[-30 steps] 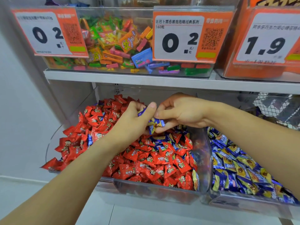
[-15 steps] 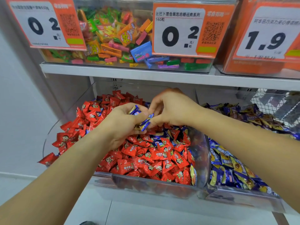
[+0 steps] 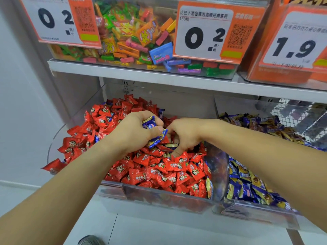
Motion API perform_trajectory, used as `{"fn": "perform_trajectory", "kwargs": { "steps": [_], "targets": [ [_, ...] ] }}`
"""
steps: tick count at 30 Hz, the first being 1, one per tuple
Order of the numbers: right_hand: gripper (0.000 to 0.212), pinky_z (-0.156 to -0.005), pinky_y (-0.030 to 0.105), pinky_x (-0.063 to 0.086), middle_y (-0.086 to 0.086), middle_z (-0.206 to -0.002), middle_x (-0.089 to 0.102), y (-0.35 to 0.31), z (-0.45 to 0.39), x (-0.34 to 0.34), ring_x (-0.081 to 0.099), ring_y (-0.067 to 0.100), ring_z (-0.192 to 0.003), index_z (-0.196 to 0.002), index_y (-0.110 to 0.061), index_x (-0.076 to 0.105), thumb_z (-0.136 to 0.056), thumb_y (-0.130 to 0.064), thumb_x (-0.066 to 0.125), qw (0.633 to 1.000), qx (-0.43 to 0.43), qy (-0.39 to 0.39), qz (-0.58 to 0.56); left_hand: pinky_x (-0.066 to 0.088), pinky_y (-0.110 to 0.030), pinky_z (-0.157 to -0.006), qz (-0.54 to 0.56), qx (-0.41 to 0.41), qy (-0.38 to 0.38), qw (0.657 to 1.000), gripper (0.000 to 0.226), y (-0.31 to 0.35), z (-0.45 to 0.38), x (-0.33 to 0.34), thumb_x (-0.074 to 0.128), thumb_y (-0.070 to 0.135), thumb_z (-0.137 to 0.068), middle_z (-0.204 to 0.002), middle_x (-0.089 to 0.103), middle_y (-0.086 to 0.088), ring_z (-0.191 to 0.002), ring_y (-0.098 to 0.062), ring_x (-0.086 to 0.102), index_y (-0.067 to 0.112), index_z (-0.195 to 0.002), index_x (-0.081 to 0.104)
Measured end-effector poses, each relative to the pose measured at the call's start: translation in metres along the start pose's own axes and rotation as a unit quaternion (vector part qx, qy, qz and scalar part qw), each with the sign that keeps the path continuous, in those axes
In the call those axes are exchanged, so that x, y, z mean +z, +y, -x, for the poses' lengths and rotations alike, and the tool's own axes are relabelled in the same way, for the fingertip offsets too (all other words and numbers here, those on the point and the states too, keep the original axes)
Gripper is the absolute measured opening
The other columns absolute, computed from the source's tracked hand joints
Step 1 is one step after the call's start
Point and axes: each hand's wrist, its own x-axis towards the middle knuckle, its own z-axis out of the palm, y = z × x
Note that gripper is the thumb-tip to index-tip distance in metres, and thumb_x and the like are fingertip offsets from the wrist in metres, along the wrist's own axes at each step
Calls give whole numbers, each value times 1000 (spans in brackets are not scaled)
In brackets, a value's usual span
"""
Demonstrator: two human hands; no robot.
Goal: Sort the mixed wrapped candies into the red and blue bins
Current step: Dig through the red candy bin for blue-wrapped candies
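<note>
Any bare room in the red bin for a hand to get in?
Little. Red candies heap wall to wall in the red bin; left hand, gripping blue candies, and right hand crowd the middle. Only the bin's back right corner by the divider shows bare wall. The blue bin is heaped too.

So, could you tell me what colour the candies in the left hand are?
Blue with yellow, seen in the head view: candies, left hand.
</note>
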Motion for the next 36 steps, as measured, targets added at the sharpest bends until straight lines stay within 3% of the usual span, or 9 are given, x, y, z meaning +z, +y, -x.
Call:
{"fn": "perform_trajectory", "kwargs": {
  "steps": [3,7,13,17,20,24,27,31,36],
  "targets": [
    [60,-81,32,57,-1,-101,71,-1,5,0,68,19,-86,-110,-30,64,-60,-50,91,999,-12,-3,33,55,-26,-72,-5,3,1,1000,5,1,1,0,69,17,-91,-86,73,-5,-72,-12,66,17,-96,70],
    [52,-76,31,50,-1,-99,65,-5,9,6,59,21,-91,-112,-20,66,-70,-42,87,995,-32,49,78,54,-27,-71,-9,5,-4,1000,5,2,2,1,70,18,-90,-84,74,-5,-70,-10,65,19,-96,70],
    [17,-62,27,51,-9,-74,68,6,26,-10,66,8,-58,-93,-22,67,-83,-22,80,990,-45,130,-37,54,-28,-74,-12,5,12,1000,2,2,5,-4,69,18,-91,-83,72,-2,-73,-10,64,18,-93,69],
    [17,-67,38,61,2,-86,75,4,46,-15,73,12,-64,-97,-20,61,-89,-22,75,969,-70,166,-172,52,-29,-69,6,-8,61,998,3,2,2,-1,67,18,-90,-81,70,-1,-66,-9,61,19,-89,69],
    [18,-71,48,62,8,-84,76,-3,57,-11,75,18,-67,-100,-18,63,-88,-21,76,945,-81,190,-253,54,-37,-78,86,-45,69,993,9,7,2,5,66,26,-91,-88,74,-7,-78,-21,68,18,-92,70],
    [16,-63,26,59,-5,-77,74,-16,66,-1,74,12,-63,-98,-21,65,-87,-18,77,937,-80,224,-257,49,-35,-68,170,-92,-30,981,47,17,8,12,68,53,-81,-84,72,-8,-73,-21,63,11,-101,69],
    [14,-64,25,58,-5,-74,72,-18,69,1,71,8,-62,-94,-24,68,-85,-26,79,945,-43,261,-194,48,-31,-63,51,-46,1,998,28,11,7,5,79,39,-79,-78,70,-5,-67,-15,59,16,-92,70],
    [20,-71,29,41,-2,-93,64,-8,70,1,59,15,-84,-102,-30,67,-85,-32,78,942,27,327,-75,51,-27,-67,-63,-4,73,995,13,0,1,-5,77,30,-83,-81,70,1,-69,-14,63,22,-87,68],
    [20,-69,34,61,1,-77,76,-5,81,8,72,9,-59,-102,-22,69,-85,-24,79,880,-32,366,-302,48,-26,-54,0,7,96,995,28,9,1,11,64,46,-91,-69,68,-2,-60,-14,61,18,-90,67]
  ]
}}
